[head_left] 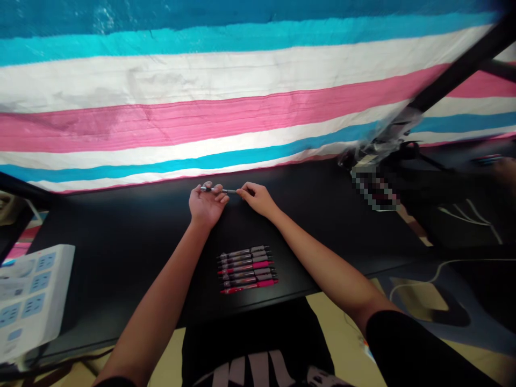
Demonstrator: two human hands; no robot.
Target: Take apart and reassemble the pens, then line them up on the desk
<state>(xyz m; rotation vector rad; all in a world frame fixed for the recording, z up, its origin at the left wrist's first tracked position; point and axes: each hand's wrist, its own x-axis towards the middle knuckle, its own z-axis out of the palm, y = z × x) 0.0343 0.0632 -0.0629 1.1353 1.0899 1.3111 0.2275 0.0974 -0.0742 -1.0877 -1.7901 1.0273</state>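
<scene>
A dark and silvery pen lies sideways between my two hands, above the far part of the black table. My left hand is turned palm up, its fingers curled round the pen's left part. The fingertips of my right hand pinch the pen's right end. Nearer to me, between my forearms, several pens lie side by side in a column on the table. Some have grey grips, others are pink or red.
A white power strip stands at the left edge. Behind the table hangs a striped sheet. Clear plastic wrapping and cables are at the right. Another person's blurred hand shows at the far right.
</scene>
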